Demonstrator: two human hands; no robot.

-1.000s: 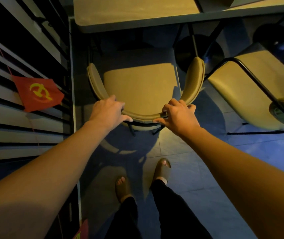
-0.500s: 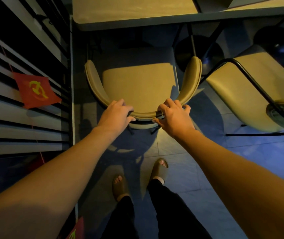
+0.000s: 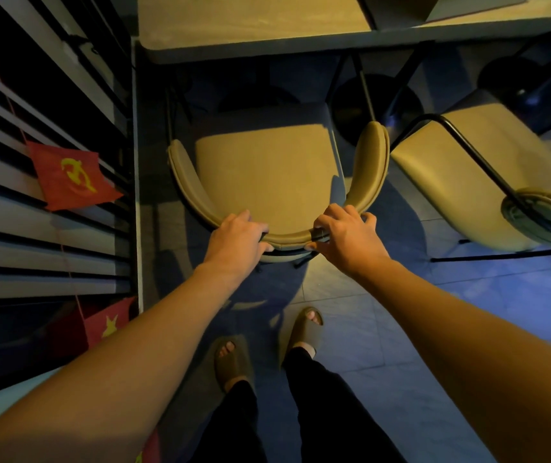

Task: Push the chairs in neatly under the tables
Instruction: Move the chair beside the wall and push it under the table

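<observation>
A tan padded chair (image 3: 267, 172) with a curved backrest stands in front of me, facing the table (image 3: 254, 25). Its seat front lies in the shadow just below the table edge. My left hand (image 3: 237, 237) grips the top of the curved backrest on the left. My right hand (image 3: 347, 237) grips the same backrest on the right, fingers curled over the rim. A second tan chair (image 3: 474, 175) with a black metal frame stands to the right, turned at an angle and out from the table.
A black slatted wall (image 3: 50, 228) with small red flags (image 3: 70, 175) runs close along the left. Round black table bases (image 3: 374, 108) sit under the table. My feet in sandals (image 3: 234, 362) stand on the tiled floor behind the chair.
Both hands have slid closer together along the backrest, and the chair has shifted a little toward the table.
</observation>
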